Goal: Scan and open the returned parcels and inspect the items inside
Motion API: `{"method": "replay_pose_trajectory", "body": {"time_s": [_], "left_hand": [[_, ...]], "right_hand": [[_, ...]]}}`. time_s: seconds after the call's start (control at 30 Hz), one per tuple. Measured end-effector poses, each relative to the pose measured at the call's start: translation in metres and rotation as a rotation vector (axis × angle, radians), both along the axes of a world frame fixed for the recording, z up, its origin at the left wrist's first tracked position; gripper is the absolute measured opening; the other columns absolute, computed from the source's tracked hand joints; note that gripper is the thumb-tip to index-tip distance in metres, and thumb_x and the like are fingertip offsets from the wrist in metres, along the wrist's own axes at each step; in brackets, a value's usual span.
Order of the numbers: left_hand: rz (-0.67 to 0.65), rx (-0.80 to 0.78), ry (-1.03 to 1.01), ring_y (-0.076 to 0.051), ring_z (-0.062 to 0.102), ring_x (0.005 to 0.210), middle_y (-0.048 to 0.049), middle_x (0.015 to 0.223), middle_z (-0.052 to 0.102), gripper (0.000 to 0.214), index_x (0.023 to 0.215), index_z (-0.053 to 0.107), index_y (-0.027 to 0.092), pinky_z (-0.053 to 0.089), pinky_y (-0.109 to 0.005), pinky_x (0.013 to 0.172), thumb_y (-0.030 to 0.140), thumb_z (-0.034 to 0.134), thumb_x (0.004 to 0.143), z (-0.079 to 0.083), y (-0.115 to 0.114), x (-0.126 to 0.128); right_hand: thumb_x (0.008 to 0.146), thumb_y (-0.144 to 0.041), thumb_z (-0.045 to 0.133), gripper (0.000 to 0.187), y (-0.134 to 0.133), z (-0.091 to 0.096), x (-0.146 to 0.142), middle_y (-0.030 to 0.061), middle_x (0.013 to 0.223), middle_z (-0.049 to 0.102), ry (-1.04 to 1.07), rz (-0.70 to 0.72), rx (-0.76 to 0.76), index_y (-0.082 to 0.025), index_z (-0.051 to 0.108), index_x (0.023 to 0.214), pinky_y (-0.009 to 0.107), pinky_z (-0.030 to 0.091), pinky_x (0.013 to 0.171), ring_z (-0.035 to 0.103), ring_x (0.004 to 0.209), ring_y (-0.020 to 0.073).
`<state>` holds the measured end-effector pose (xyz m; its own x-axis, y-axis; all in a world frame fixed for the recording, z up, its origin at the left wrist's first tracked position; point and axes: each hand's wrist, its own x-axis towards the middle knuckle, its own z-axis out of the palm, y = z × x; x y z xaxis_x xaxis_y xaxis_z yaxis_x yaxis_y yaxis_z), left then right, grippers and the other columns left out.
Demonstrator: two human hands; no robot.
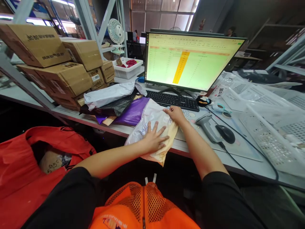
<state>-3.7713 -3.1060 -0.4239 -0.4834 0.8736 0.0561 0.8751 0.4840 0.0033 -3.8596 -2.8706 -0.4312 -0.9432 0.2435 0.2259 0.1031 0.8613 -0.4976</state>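
A white plastic mailing bag with handwritten digits lies across the front edge of the desk, its lower corner hanging over. My left hand rests flat on it with the fingers spread. At the bag's upper right edge, by a small printed label, my right hand has its fingers closed on the bag. Left of the bag is a purple mailer, partly under a black bag and a white parcel.
Stacked cardboard boxes stand at the left. Behind the bag are a keyboard and a monitor. A barcode scanner, a mouse and a white basket are on the right. A red sack sits lower left.
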Motion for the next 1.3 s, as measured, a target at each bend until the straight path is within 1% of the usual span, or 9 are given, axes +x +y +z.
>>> {"method": "replay_pose_trajectory", "body": {"time_s": [0.2, 0.3, 0.5, 0.63, 0.77, 0.9, 1.07, 1.17, 1.3], "left_hand": [[0.069, 0.058, 0.034, -0.043, 0.043, 0.144, -0.0211, 0.157, 0.050, 0.083, 0.153, 0.052, 0.015, 0.030, -0.058, 0.121, 0.065, 0.067, 0.088, 0.026, 0.041, -0.019], [0.073, 0.080, 0.017, -0.035, 0.039, 0.151, -0.0209, 0.159, 0.048, 0.075, 0.151, 0.052, 0.006, 0.027, -0.045, 0.125, 0.057, 0.060, 0.096, 0.018, 0.052, -0.033], [0.223, 0.086, -0.102, -0.040, 0.015, 0.160, -0.0142, 0.172, 0.025, 0.095, 0.163, 0.036, 0.010, 0.015, -0.052, 0.130, 0.073, 0.051, 0.093, -0.011, 0.046, -0.039], [0.258, 0.094, -0.105, -0.043, 0.012, 0.160, -0.0140, 0.173, 0.020, 0.098, 0.164, 0.033, 0.011, 0.014, -0.054, 0.130, 0.075, 0.048, 0.092, -0.013, 0.042, -0.035], [0.251, 0.098, -0.101, -0.043, 0.009, 0.161, -0.0131, 0.174, 0.018, 0.099, 0.164, 0.032, 0.011, 0.014, -0.055, 0.130, 0.076, 0.046, 0.092, -0.013, 0.042, -0.034], [0.245, 0.085, -0.086, -0.042, 0.009, 0.161, -0.0139, 0.174, 0.018, 0.099, 0.165, 0.031, 0.010, 0.013, -0.054, 0.130, 0.076, 0.045, 0.093, -0.010, 0.042, -0.032], [0.239, 0.068, -0.082, -0.042, 0.009, 0.161, -0.0138, 0.174, 0.017, 0.098, 0.165, 0.030, 0.009, 0.014, -0.054, 0.130, 0.075, 0.045, 0.093, -0.008, 0.042, -0.030], [0.230, 0.070, -0.077, -0.042, 0.009, 0.161, -0.0142, 0.174, 0.017, 0.098, 0.165, 0.030, 0.009, 0.014, -0.054, 0.130, 0.075, 0.045, 0.093, -0.009, 0.042, -0.031], [0.232, 0.071, -0.070, -0.042, 0.010, 0.161, -0.0143, 0.174, 0.018, 0.097, 0.165, 0.031, 0.010, 0.014, -0.054, 0.130, 0.075, 0.046, 0.094, -0.011, 0.042, -0.031]], "right_hand": [[0.100, -0.035, 0.047, 0.033, 0.012, 0.014, 0.029, 0.0167, 0.115, 0.071, 0.004, 0.031, 0.123, -0.012, 0.068, 0.114, 0.034, 0.045, 0.091, 0.062, 0.105, 0.0264], [0.101, -0.024, 0.042, 0.040, 0.012, 0.005, 0.058, 0.0191, 0.137, 0.064, -0.043, 0.084, 0.192, -0.010, 0.063, 0.131, 0.037, 0.042, 0.109, 0.058, 0.128, 0.0270], [0.101, -0.034, 0.051, 0.036, 0.001, -0.020, 0.092, 0.0188, 0.148, 0.059, -0.249, 0.146, 0.275, -0.016, 0.066, 0.128, 0.043, 0.051, 0.102, 0.064, 0.124, 0.0319], [0.100, -0.035, 0.052, 0.034, 0.019, 0.003, 0.097, 0.0179, 0.141, 0.064, -0.244, 0.100, 0.289, -0.017, 0.068, 0.124, 0.045, 0.050, 0.103, 0.064, 0.122, 0.0340], [0.101, -0.039, 0.048, 0.051, 0.063, 0.031, 0.119, 0.0252, 0.140, 0.061, -0.189, -0.317, 0.303, -0.009, 0.057, 0.140, 0.050, 0.048, 0.105, 0.059, 0.129, 0.0388], [0.091, -0.044, 0.064, 0.063, 0.087, 0.028, 0.137, 0.0308, 0.131, 0.063, -0.460, -0.564, 0.211, -0.003, 0.054, 0.139, 0.054, 0.050, 0.099, 0.060, 0.124, 0.0454], [0.093, -0.032, 0.058, 0.039, 0.084, 0.032, 0.136, 0.0297, 0.117, 0.068, -0.446, -0.552, 0.093, -0.004, 0.064, 0.119, 0.046, 0.054, 0.090, 0.068, 0.111, 0.0388], [0.094, -0.035, 0.059, 0.025, 0.081, 0.065, 0.140, 0.0146, 0.087, 0.072, -0.423, -0.378, -0.048, -0.013, 0.067, 0.099, 0.034, 0.056, 0.067, 0.071, 0.074, 0.0236], [0.086, -0.056, 0.072, 0.040, 0.065, 0.111, 0.146, 0.0048, 0.062, 0.063, -0.482, -0.046, -0.147, -0.017, 0.064, 0.085, 0.026, 0.046, 0.048, 0.060, 0.052, 0.0164]]}}
